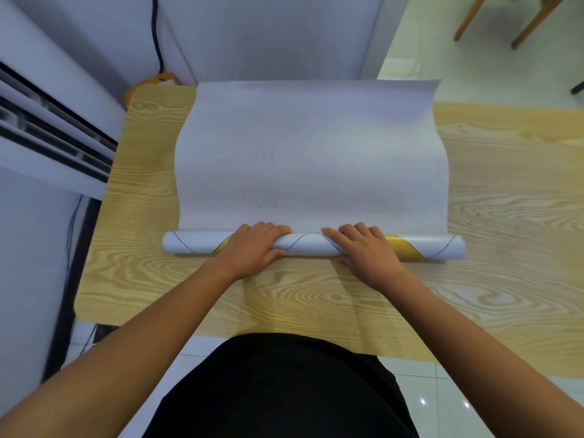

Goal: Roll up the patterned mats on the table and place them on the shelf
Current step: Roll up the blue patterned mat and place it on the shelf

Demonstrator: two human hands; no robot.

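Note:
A mat (311, 153) lies white side up across the wooden table (316, 298). Its near end is wound into a roll (306, 243) showing thin dark curves and yellow patches. My left hand (252, 249) grips the roll left of its middle, fingers over the top and thumb on the near side. My right hand (368, 251) lies curled over the roll right of its middle, thumb pointing left. The mat's far edge lifts slightly at the back of the table. No shelf is in view.
A white air-conditioner unit (47, 128) stands close to the table's left edge, with a dark cable (156, 33) on the wall behind. An orange object (155, 82) peeks out at the far left corner. Wooden chair legs (534, 23) stand on the tiled floor far right.

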